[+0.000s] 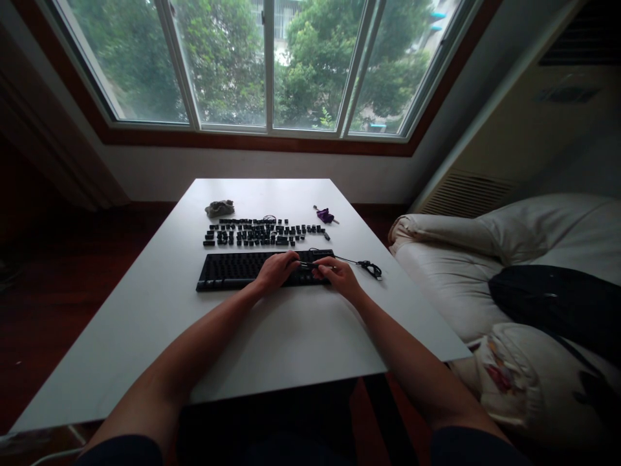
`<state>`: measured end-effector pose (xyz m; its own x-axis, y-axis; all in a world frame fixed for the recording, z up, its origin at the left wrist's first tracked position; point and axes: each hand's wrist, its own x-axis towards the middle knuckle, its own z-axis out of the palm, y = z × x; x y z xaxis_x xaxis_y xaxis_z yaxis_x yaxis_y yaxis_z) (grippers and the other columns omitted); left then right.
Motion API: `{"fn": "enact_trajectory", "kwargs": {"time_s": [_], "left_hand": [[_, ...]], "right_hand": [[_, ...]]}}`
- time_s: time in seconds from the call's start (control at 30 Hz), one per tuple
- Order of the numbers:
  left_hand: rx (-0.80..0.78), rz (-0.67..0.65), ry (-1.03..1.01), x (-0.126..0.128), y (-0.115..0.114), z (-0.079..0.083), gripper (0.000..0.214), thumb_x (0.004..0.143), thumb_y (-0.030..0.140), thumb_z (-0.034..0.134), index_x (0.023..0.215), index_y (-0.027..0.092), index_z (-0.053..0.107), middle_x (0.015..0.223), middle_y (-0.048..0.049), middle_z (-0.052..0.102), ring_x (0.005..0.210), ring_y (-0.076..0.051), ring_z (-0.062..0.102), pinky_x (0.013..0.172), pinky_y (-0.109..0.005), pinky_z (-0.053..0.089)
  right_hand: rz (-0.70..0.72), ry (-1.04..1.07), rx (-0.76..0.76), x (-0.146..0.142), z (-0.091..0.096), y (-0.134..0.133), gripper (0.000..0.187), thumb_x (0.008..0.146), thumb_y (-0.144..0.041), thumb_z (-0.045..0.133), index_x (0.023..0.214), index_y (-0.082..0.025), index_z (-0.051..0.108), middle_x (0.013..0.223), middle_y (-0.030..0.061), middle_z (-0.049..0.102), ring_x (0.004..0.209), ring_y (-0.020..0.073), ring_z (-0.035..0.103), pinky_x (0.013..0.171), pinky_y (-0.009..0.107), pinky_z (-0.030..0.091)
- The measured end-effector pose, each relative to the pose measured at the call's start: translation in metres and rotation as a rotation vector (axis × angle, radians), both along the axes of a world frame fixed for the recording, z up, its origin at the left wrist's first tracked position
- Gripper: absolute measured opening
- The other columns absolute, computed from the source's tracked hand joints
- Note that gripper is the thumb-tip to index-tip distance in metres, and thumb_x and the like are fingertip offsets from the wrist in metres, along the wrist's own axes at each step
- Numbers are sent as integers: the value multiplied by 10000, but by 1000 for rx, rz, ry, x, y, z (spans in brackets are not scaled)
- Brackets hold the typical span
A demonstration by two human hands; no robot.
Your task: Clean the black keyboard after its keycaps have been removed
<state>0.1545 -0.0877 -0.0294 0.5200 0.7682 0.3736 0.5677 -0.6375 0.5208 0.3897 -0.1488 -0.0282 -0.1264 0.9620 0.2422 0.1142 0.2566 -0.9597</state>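
A black keyboard lies on the white table. My left hand rests curled on its right half, fingers pinched around a small dark part I cannot make out. My right hand is closed at the keyboard's right end, and a thin light tool seems to run between the two hands. Behind the keyboard, several loose black keycaps lie in rows.
A grey crumpled cloth lies at the back left of the table, a small purple tool at the back right. The keyboard's coiled black cable lies right of my right hand. A white sofa with cushions stands on the right.
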Motion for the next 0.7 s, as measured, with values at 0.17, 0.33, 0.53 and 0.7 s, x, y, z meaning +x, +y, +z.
{"fn": "enact_trajectory", "kwargs": {"time_s": [0.17,0.33,0.53,0.7], "left_hand": [[-35,-21,-51,-3,2,-2,264,983,440,531,1103,236,649,757,6,638,689,-168,570,669,-268,379],[-175,-113,-226,-5,8,-3,279,983,433,513,1039,201,658,710,24,577,646,-131,504,648,-244,382],[-377,-238,-356,-7,13,-7,382,974,501,512,1075,164,662,631,45,481,577,-107,439,569,-222,357],[-433,-298,-364,-7,16,-12,400,979,509,500,1053,158,676,698,11,555,638,-117,503,618,-231,404]], "right_hand": [[34,14,-4,3,-2,2,326,897,-452,674,1062,-175,722,860,67,766,728,190,716,688,329,581],[81,50,-24,5,-3,5,352,892,-477,686,1074,-176,704,875,74,770,711,186,716,688,337,588],[110,94,-98,5,2,3,417,857,-528,716,1070,-170,699,879,91,777,710,202,729,688,357,600],[108,119,-130,6,3,3,425,853,-529,718,1058,-158,696,860,96,777,702,198,726,687,351,596]]}}
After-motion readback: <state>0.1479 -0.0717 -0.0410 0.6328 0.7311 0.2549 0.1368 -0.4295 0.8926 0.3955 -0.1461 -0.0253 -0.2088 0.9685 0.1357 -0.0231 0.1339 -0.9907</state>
